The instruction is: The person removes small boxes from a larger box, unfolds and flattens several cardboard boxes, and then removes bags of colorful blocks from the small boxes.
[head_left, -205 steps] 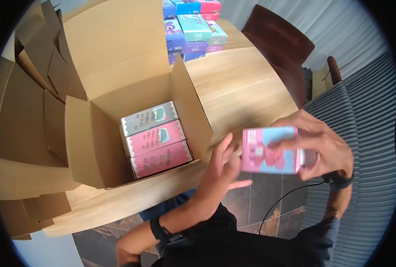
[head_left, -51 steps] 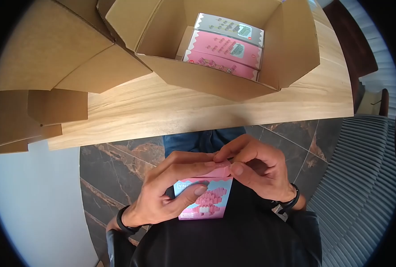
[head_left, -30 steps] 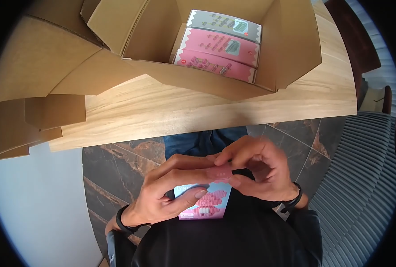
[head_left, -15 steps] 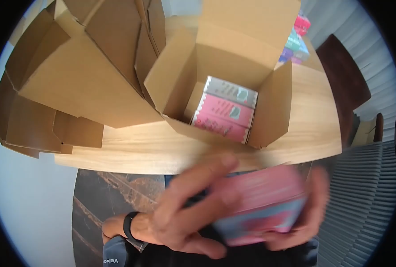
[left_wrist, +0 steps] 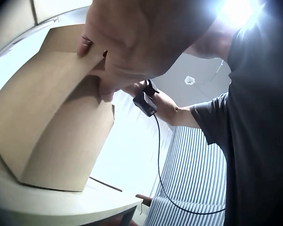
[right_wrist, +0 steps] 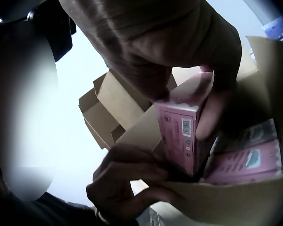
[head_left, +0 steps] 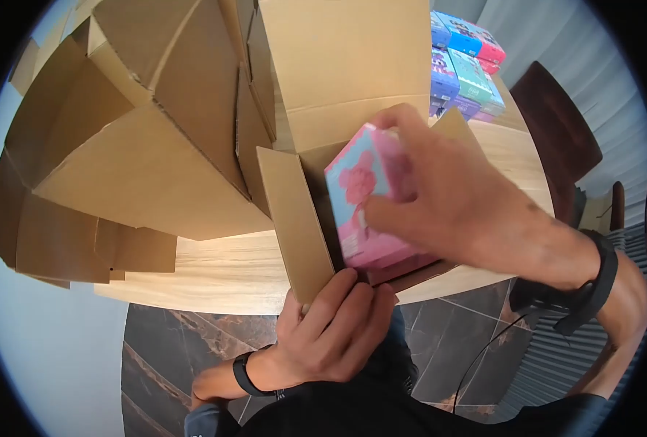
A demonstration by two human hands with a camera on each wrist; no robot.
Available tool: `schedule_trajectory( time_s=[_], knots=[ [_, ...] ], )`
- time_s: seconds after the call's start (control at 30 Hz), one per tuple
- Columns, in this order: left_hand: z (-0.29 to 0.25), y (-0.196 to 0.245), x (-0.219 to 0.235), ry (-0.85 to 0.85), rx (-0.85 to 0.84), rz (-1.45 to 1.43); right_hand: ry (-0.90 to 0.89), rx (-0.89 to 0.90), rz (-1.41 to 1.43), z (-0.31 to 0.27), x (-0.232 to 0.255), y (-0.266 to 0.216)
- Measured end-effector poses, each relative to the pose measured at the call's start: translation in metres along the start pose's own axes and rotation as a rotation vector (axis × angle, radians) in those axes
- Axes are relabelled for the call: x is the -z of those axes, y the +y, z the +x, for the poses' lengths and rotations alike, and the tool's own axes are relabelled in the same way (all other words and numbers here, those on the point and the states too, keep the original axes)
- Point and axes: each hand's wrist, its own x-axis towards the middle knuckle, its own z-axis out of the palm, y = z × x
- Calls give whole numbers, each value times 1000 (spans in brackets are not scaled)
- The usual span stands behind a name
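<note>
Box (head_left: 358, 191), one, held in right grip (head_left: 451, 197); left grip (head_left: 334, 328) pinching one open carton (head_left: 293, 218).

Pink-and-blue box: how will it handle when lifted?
The box probably feels stiff: its faces look flat in the right hand. Flat sides suggest it won't roll. Sheen along its edge hints at smooth, slightly slippery card.

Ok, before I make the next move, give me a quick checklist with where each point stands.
1. Right hand has a grip on the pink-and-blue box: ok.
2. Left hand holds the carton at its near edge: ok.
3. Carton's tall back flap clear of the opening: ok, it stands up.
4. Pink-and-blue box fully below the rim: not ok, its upper part sticks out.
5. Its underside resting on the carton floor: cannot tell, hidden.
</note>
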Motion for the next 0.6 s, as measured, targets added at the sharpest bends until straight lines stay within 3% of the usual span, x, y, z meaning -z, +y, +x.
schedule_trajectory(
  time_s=[0.07,0.13,0.27,0.33,0.4,0.43,0.47,0.53,0.6],
  knots=[
    [-11,-6,-4,11,-23,0,32,79,-7,4,-14,2],
    [-12,-12,-6,34,-54,10,-200,62,115,10,-18,-2],
    [-13,-21,1,80,-25,-105,-366,128,35,24,-12,0],
    [-13,-21,4,46,-14,-115,-328,184,2,26,-16,9],
    [-12,-25,2,111,-72,-76,-177,415,-3,27,-17,13],
    [-13,-28,4,98,-78,-89,-55,406,-59,29,-19,14],
    [-15,-33,5,35,-57,-153,-52,397,-52,32,-18,15],
    [-16,-37,7,-40,-42,-224,-273,-33,26,38,-10,5],
    [-15,-40,8,-12,-94,-71,-277,-31,85,42,-14,12]
  ],
)
